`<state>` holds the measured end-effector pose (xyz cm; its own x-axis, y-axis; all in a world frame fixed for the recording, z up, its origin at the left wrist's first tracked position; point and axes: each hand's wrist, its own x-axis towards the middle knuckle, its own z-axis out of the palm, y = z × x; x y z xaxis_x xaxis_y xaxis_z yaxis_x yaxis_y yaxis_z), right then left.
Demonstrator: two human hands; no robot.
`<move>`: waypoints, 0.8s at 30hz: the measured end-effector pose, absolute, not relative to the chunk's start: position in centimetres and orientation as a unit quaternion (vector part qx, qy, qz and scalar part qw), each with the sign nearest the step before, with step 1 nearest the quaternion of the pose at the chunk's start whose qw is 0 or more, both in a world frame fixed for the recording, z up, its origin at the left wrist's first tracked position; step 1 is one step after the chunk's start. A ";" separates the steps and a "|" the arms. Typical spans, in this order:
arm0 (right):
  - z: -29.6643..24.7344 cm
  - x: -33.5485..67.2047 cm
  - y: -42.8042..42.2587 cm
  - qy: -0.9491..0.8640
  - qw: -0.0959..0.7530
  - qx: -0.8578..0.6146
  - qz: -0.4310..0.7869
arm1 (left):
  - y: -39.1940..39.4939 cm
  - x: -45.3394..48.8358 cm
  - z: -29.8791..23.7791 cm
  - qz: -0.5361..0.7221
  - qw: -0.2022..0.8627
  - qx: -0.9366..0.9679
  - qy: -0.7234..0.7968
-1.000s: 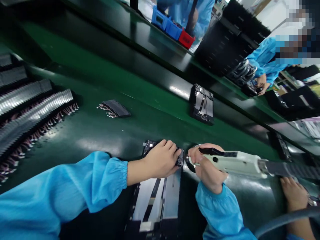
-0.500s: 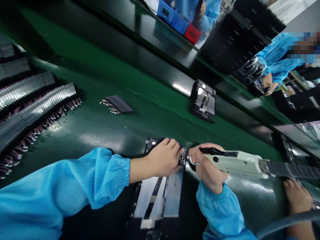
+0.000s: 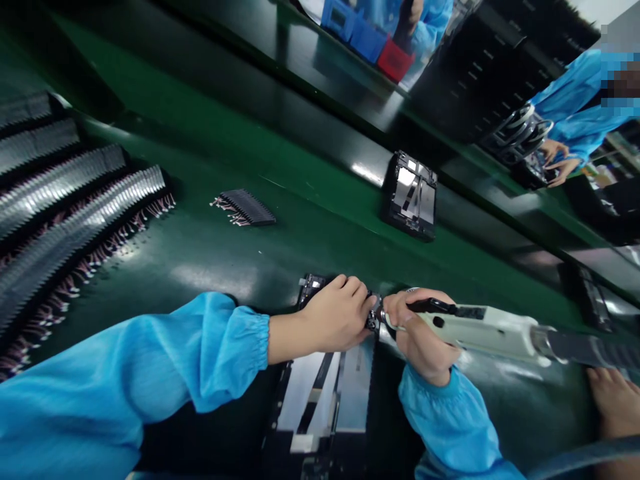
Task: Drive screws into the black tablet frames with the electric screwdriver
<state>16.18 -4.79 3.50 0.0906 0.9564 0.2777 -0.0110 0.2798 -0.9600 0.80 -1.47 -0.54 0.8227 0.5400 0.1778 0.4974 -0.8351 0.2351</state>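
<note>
An opened tablet (image 3: 296, 399) with a black frame, pale panels and a dark ribbon cable lies in front of me. Curled over its upper part is my left hand (image 3: 340, 315), fingers closed at the top right corner. My right hand (image 3: 420, 327) grips a pale green electric screwdriver (image 3: 495, 335), held nearly level. Its tip end meets that same corner, close to my left fingertips. The bit and any screw are hidden by my fingers.
Long rows of thin dark packs with wires (image 3: 95, 220) fan out at left. A smaller fanned stack (image 3: 249, 207) lies nearer. Another opened tablet (image 3: 413, 193) sits beyond. A co-worker's hand (image 3: 613, 400) is at lower right, near a cable (image 3: 585, 457). Blue bins (image 3: 365, 39) stand at the back.
The view has shifted slightly, moving most of the scene to the right in the picture. Both hands and the screwdriver keep their places at the tablet's corner.
</note>
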 end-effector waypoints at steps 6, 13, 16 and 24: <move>3.0 16.2 -4.7 -0.513 0.609 -0.438 0.418 | -1.3 1.0 -0.2 0.092 0.116 0.947 0.285; 4.5 17.6 -4.4 -0.495 0.645 -0.436 0.385 | -2.8 -0.5 1.7 0.044 0.083 0.939 0.330; 6.2 21.1 -4.4 -0.481 0.677 -0.460 0.314 | -6.4 -3.7 2.4 0.067 0.047 0.934 0.346; 6.7 29.8 -2.8 -0.381 0.754 -0.509 0.166 | -18.7 -9.4 -1.2 0.103 -0.034 0.953 0.283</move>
